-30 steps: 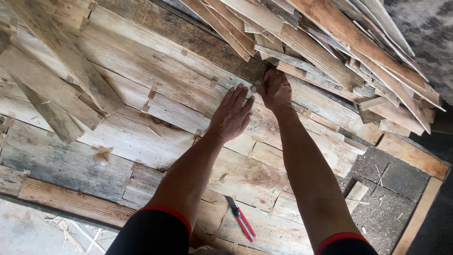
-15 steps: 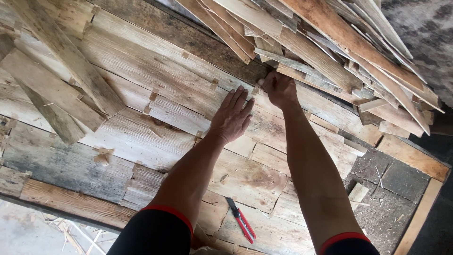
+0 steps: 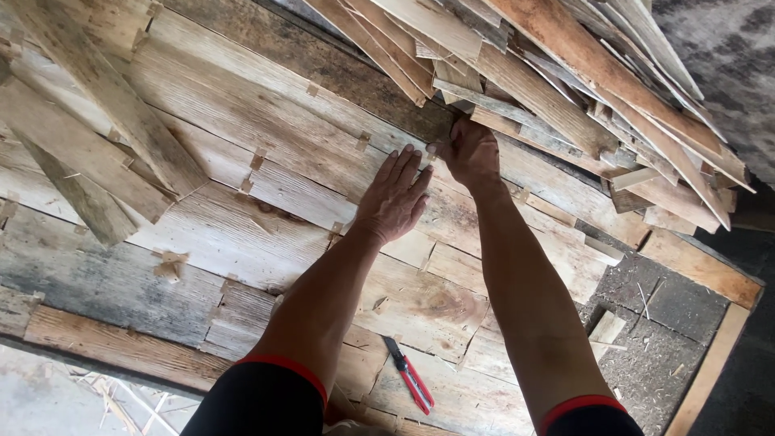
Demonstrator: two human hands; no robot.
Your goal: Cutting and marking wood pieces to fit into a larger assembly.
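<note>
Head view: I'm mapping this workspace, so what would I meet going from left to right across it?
Slanted loose planks → left hand flat on the boards → right hand at the pile's edge → heap of wood strips → dark bare panel.

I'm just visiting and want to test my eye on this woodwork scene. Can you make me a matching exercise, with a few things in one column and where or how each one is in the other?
Things:
1. left hand
2. right hand
3. red-handled tool
4. pile of loose slats

Places or states:
A. lying untouched on the boards between the two forearms
B. heaped at the upper right, overlapping one another
C. spread flat, palm down, on the laid boards
D. curled closed at the lower edge of the heap

Pairs: 1-C, 2-D, 3-A, 4-B
</note>
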